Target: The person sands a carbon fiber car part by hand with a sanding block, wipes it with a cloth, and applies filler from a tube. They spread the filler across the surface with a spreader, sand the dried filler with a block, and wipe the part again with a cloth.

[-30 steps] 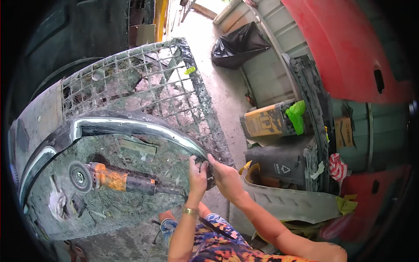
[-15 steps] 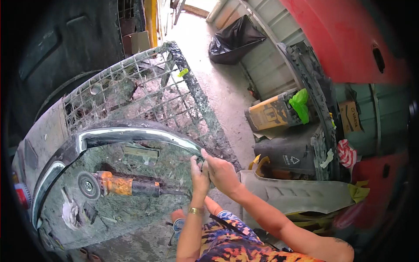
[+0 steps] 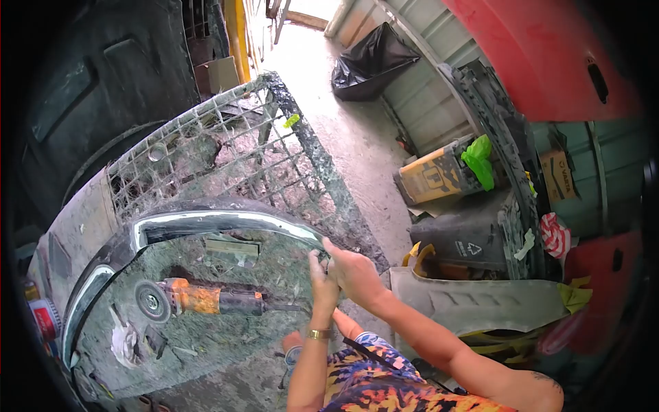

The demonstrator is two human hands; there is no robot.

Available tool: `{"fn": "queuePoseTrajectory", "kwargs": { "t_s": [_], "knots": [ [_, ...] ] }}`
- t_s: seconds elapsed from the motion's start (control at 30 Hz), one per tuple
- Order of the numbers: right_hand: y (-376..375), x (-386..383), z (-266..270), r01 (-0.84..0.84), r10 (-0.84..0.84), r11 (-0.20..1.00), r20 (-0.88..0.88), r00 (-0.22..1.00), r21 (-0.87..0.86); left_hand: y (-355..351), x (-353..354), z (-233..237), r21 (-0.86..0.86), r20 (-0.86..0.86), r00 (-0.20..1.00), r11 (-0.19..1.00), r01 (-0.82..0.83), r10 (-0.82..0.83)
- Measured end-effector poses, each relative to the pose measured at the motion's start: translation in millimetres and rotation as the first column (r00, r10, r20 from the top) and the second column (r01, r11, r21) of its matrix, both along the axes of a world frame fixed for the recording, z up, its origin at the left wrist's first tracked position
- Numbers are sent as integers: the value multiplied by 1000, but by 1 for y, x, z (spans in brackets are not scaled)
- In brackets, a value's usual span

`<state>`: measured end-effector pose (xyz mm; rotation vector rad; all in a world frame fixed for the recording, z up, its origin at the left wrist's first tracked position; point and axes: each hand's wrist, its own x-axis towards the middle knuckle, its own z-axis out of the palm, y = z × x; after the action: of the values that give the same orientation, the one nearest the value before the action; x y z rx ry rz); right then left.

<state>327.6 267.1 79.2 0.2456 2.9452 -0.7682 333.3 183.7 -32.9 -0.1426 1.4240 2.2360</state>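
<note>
A long curved wheel arch trim (image 3: 195, 221), dark with pale grey-white patches along its face, lies across the workbench. My right hand (image 3: 357, 276) is closed at the trim's right end, its index finger pointing along the tip. Close against it is my left hand (image 3: 324, 283), fingers bent and dusty at the tips, just below the trim's inner edge. Whatever is between the left fingers is hidden. An orange and black angle grinder (image 3: 199, 298) with a grey disc lies on the bench inside the curve, left of my hands.
The bench's far part is a dusty metal grid (image 3: 226, 147). A flat block (image 3: 233, 250) and a crumpled white rag (image 3: 125, 343) lie near the grinder. At right stand a grey panel (image 3: 480, 302), a dark bin (image 3: 460, 240) and a yellow-black can (image 3: 432, 175). A red-white tin (image 3: 44, 319) is at left.
The view has shifted a little, so the bench and trim appear slightly further right and lower. Both hands remain together at the trim's right end, with small finger movements.
</note>
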Motion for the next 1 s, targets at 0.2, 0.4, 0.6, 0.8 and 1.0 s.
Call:
{"fn": "queuePoseTrajectory", "kwargs": {
  "t_s": [0.2, 0.4, 0.6, 0.8, 1.0],
  "knots": [
    [-3, -10, -6, -38, 38, 999, -14, 999, -23, 1, 0, 1, -143, -197, 979, 987, -78, 49],
    [-9, -21, -6, -24, 23, 1000, 64, 998, 10, -4, -2, 9, -140, -82, 996, 990, 7, -18],
    [-10, -25, -2, -65, 64, 997, 26, 998, 45, -3, -1, 10, -105, -133, 990, 993, -59, 44],
    [-6, -24, -2, -80, 78, 995, 34, 996, 56, -4, -1, 16, -17, 26, 999, 999, -34, 34],
    [-4, -39, -9, -133, 134, 986, 0, 991, 98, 2, 3, -5, -83, -121, 991, 994, -73, 62]
  ]
}}
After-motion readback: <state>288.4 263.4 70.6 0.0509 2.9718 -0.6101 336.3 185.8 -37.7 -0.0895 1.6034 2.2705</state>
